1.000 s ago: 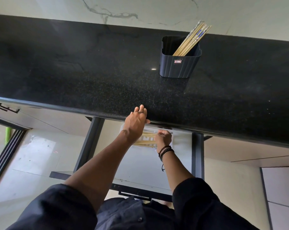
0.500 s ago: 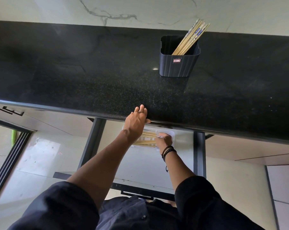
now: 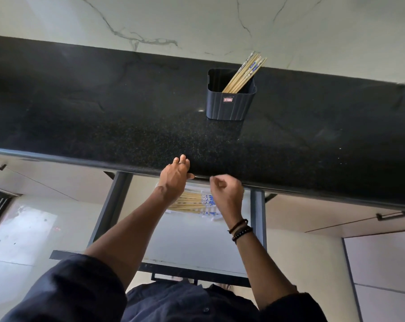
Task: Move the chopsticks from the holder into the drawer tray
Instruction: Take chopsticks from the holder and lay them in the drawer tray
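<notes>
1. Resting on the near edge of the black table (image 3: 104, 117): left hand (image 3: 176, 177), palm down, fingers together and laid flat on the stone, clamped on nothing.
2. Right hand (image 3: 227, 194): raised just in front of the table edge, above the open drawer (image 3: 197, 240); fingers curled loosely toward the palm, nothing seen in the grasp. Dark bead bracelets (image 3: 241, 230) circle the wrist.
3. Holder (image 3: 229, 98): dark ribbed square tub with a small red label on its near face, standing upright on the far right part of the table, well apart from both hands.
4. Chopsticks in holder (image 3: 245, 73): a bundle of light wooden sticks with blue-patterned tops, leaning together to the far right corner, their tops past the rim.
5. Drawer tray (image 3: 210, 218): pale tray lying in the far part of the drawer, under the table edge, partly hidden by both hands.
6. Chopsticks in tray (image 3: 192, 203): several lying flat, side by side, left to right, blue-patterned ends to the right, just below the right hand; exact count cannot be told.
7. Drawer front with dark handle (image 3: 173, 276): near edge, just above the person's dark sleeves.
8. Wall (image 3: 197, 19): pale veined marble behind the table.
</notes>
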